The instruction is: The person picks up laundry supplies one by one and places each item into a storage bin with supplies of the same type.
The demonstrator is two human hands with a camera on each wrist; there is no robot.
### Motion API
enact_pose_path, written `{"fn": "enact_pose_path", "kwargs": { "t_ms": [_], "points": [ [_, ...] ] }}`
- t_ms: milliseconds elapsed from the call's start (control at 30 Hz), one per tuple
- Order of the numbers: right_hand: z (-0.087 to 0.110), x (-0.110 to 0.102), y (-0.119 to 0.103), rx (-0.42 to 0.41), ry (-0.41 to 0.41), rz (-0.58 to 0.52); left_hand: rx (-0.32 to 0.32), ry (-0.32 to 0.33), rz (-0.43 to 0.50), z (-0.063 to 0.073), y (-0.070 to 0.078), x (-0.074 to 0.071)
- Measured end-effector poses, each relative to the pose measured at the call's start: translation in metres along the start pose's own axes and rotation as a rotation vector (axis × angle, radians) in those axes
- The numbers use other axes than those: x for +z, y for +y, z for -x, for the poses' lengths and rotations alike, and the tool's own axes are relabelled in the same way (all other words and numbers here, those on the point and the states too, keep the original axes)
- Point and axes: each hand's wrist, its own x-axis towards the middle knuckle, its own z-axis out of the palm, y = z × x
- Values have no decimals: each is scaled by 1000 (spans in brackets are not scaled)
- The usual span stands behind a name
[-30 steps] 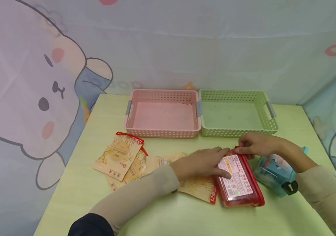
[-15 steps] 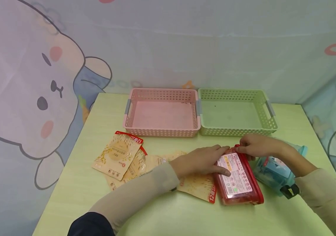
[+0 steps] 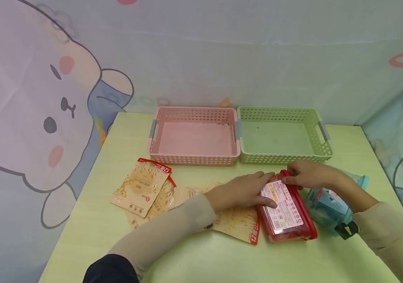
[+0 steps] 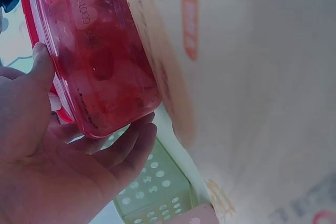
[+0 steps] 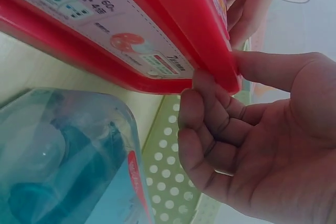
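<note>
A red laundry pod box (image 3: 283,208) with a white printed label lies tilted on the table, right of centre. Through its see-through body (image 4: 100,61), rounded pods show in the left wrist view. My left hand (image 3: 240,192) grips the box from its left side, thumb on the label side and fingers round the far end. At the far right corner my right hand (image 3: 311,175) pinches the red rim of the lid (image 5: 173,40) between thumb and fingers. A teal see-through box (image 3: 323,220) lies under my right forearm, partly hidden by it.
Several beige pouches (image 3: 143,186) with red tops overlap at the left; one pouch (image 3: 237,226) lies beneath my left wrist. A pink basket (image 3: 194,160) and a green basket (image 3: 286,158) stand side by side at the back, before a cartoon-printed curtain (image 3: 258,70).
The red laundry pod box has shifted slightly away from the person, its near end a little further back. Both hands keep their hold and have barely moved.
</note>
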Motion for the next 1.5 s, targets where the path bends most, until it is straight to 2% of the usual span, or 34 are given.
{"fn": "enact_pose_path", "kwargs": {
  "t_ms": [133,333,467,533,600,667,733,867,1067,1233,1333,1500],
  "points": [
    [-1,-1,1,-4,-6,-17,-6,20,-44,1,0,1],
    [-2,-5,-7,27,-17,-60,8,123,-282,5,5,1],
    [-4,-5,-15,39,8,-106,-5,163,-372,11,12,-4],
    [-4,-5,-18,42,21,-127,-26,190,-392,13,17,-6],
    [-4,-4,-21,52,33,-135,-56,219,-371,16,22,-8],
    [-4,-4,-23,60,46,-138,-84,235,-264,18,27,-11],
    [-3,-3,-25,71,56,-159,-95,232,-107,19,31,-14],
    [-3,0,-26,87,74,-216,-90,168,221,21,35,-18],
    [-2,3,-26,88,91,-280,-112,142,545,19,38,-15],
    [0,4,-28,80,103,-311,-134,139,867,18,42,-14],
    [0,5,-27,78,101,-332,-138,135,989,17,43,-14],
    [2,4,-27,55,88,-375,-140,122,1059,15,43,-14]
  ]
}}
